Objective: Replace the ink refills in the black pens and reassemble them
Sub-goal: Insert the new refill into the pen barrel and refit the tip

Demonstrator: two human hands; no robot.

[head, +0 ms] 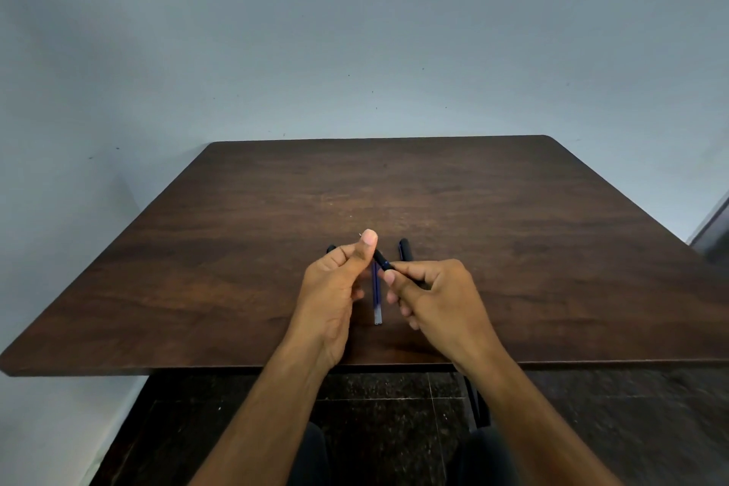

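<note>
My right hand (pixel 438 292) grips a black pen barrel (pixel 382 260) that points up and left toward my left hand. My left hand (pixel 339 280) is closed with the thumb raised; a thin metal tip pokes out above the thumb, and what the fingers hold is mostly hidden. A blue ink refill (pixel 376 300) with a clear end lies on the table between the hands. Another black pen (pixel 405 249) lies just behind my right hand. A black end of a further pen (pixel 330 249) shows behind my left hand.
The dark wooden table (pixel 513 249) stands against a pale grey-blue wall. Its front edge runs just below my wrists. Dark speckled floor and my knees show beneath it.
</note>
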